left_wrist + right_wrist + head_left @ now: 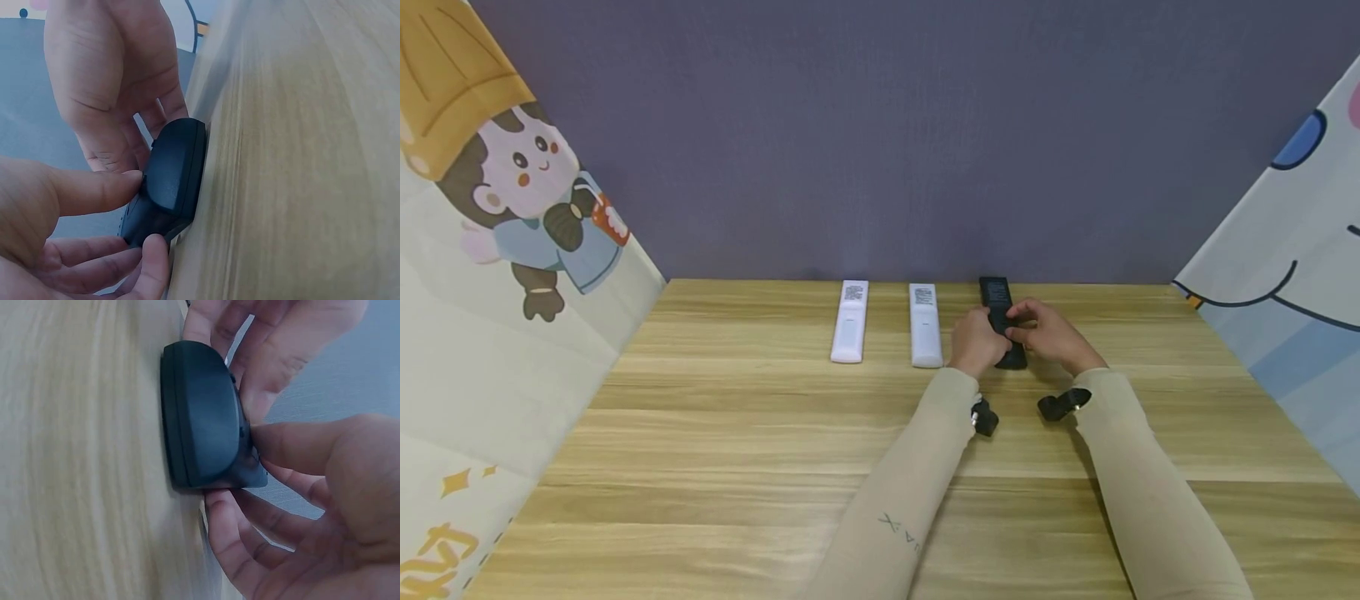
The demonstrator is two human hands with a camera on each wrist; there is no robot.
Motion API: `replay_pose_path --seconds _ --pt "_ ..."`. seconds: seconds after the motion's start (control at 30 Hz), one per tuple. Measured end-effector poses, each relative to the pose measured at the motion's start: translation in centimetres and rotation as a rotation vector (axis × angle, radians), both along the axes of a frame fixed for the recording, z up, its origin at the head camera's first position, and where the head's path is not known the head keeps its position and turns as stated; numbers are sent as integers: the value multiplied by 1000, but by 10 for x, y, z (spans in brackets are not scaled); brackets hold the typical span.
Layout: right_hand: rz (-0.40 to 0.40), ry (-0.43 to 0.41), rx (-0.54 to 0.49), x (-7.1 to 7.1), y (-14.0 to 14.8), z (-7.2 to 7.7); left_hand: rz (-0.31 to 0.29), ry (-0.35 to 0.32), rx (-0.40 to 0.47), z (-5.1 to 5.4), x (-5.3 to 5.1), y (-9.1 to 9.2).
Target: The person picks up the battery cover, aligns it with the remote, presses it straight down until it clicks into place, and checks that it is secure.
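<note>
A black remote control (996, 293) lies back side up on the wooden table, the rightmost of three remotes. My left hand (977, 342) grips its left edge; in the left wrist view the thumb lies on the back of the black remote (167, 165) and the fingers curl along its side. From the right, my right hand (1051, 335) holds the same remote, thumb on its back and fingers by the opposite edge. The right wrist view shows the rounded near end of the black remote (206, 419) between both hands. Its button side is hidden.
Two white remotes, one at far left (850, 325) and one in the middle (926, 329), lie in a row beside the black one, also back side up. A dark grey wall (887, 150) rises behind the wooden table (737, 442). Printed cartoon panels flank both sides.
</note>
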State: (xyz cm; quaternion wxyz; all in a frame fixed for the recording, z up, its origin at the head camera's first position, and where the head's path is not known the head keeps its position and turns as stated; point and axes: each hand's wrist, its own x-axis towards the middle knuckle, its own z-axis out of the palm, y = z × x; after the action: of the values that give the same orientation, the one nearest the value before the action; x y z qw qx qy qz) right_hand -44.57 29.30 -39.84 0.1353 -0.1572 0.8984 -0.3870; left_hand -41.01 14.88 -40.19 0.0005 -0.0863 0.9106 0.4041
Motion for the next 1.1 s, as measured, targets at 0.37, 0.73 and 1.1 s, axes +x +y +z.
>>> replay_pose_path --seconds 0.37,0.73,1.1 --pt "-13 11 16 0 0 -3 -5 5 -29 -2 2 0" --pt "-29 28 43 -1 -1 -5 -22 33 -51 -2 3 -1" --pt "-33 44 41 0 -1 -5 -33 50 -64 -2 4 -2"
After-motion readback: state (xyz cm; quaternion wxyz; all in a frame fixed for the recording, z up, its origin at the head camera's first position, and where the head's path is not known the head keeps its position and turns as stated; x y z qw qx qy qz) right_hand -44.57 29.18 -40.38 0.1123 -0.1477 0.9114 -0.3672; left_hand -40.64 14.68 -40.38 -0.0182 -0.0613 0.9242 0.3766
